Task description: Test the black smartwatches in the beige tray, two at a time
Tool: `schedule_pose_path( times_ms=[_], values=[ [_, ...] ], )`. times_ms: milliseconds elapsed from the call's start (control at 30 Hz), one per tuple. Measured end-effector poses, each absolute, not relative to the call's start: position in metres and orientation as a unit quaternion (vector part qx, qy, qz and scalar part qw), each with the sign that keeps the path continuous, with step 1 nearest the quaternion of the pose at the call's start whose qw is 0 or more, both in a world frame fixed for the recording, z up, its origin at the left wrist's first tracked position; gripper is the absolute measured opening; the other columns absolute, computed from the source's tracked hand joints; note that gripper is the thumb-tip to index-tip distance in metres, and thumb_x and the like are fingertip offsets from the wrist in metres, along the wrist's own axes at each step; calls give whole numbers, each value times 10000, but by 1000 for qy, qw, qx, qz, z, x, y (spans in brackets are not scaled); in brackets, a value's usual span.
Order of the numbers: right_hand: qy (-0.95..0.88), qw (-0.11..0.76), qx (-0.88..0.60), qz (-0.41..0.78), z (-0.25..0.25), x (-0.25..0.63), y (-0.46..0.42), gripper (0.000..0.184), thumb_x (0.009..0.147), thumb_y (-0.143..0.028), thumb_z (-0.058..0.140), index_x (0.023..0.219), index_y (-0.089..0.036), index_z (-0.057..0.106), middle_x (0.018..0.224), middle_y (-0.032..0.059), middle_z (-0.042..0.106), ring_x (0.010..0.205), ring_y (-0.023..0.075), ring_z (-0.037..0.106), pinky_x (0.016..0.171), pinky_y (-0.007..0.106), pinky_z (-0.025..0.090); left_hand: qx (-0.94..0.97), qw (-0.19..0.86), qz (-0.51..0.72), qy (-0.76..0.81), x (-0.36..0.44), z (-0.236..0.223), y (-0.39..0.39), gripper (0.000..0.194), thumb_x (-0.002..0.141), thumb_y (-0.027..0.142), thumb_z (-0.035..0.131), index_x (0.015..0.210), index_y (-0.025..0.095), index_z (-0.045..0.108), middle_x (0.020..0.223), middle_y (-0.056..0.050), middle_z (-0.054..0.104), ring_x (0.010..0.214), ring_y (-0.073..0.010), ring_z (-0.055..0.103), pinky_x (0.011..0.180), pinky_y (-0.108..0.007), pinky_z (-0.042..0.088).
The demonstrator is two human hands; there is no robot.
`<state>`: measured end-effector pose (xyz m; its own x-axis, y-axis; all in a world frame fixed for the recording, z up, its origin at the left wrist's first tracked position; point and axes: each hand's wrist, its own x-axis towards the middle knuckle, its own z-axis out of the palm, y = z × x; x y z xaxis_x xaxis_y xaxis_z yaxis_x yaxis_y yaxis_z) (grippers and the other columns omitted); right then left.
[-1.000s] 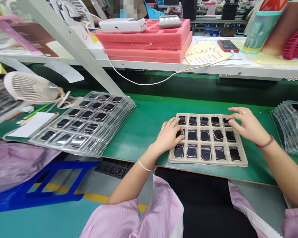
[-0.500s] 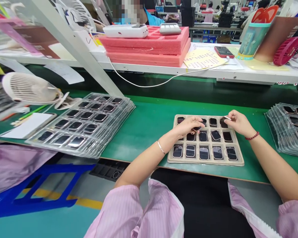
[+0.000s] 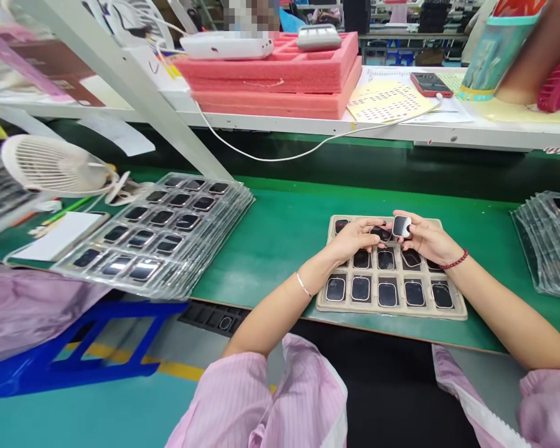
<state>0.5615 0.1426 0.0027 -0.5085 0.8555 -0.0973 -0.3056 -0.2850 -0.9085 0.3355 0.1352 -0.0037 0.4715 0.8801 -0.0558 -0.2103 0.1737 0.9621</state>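
A beige tray (image 3: 378,307) lies near the front edge of the green table, with rows of strapless smartwatch bodies (image 3: 415,292) in its compartments. Above its back rows, my right hand (image 3: 429,241) pinches a smartwatch body (image 3: 401,226), its dark glossy face tilted up. Close beside it on the left, my left hand (image 3: 354,239) has thumb and fingers closed on another smartwatch body (image 3: 381,234), which is tilted and partly covered by the fingers. Both hands hide several of the tray's back compartments.
Stacked clear trays (image 3: 168,218) with watch bodies stand to the left, and another clear stack (image 3: 541,249) to the right. A white fan (image 3: 51,165) and a notepad (image 3: 58,235) lie far left. Red foam trays (image 3: 270,81) sit on the shelf (image 3: 308,127) behind.
My right hand has lifted a smartwatch body from the tray's back right and brought it left, beside my left hand. My left hand still holds its watch body. The view has shifted slightly.
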Motion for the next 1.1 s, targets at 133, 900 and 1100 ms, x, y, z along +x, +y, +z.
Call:
schedule_pose_path(
  times_ms=[133, 900, 1100],
  values=[
    [-484, 353, -281, 750, 1, 562, 139, 402, 821, -324, 736, 1209, -243, 665, 1128, 71, 710, 722, 124, 672, 619, 241, 608, 494, 690, 405, 340, 337, -4, 135, 628, 687, 359, 812, 1213, 127, 561, 1097, -148, 681, 723, -156, 694, 533, -194, 476],
    [-526, 376, -326, 690, 5, 565, 140, 410, 714, -338, 831, 1092, -243, 705, 1052, 40, 703, 609, 82, 599, 538, 204, 573, 473, 723, 393, 314, 331, -9, 138, 836, 709, 435, 797, 1408, 165, 426, 745, -22, 660, 655, -169, 698, 549, -208, 508],
    [-554, 387, -342, 653, -3, 561, 136, 445, 811, -393, 739, 1224, -259, 640, 1135, 70, 686, 771, 155, 702, 651, 282, 623, 503, 691, 394, 338, 333, -9, 135, 548, 832, 389, 671, 1316, 166, 542, 1068, -117, 682, 851, -184, 705, 670, -247, 566]
  ],
)
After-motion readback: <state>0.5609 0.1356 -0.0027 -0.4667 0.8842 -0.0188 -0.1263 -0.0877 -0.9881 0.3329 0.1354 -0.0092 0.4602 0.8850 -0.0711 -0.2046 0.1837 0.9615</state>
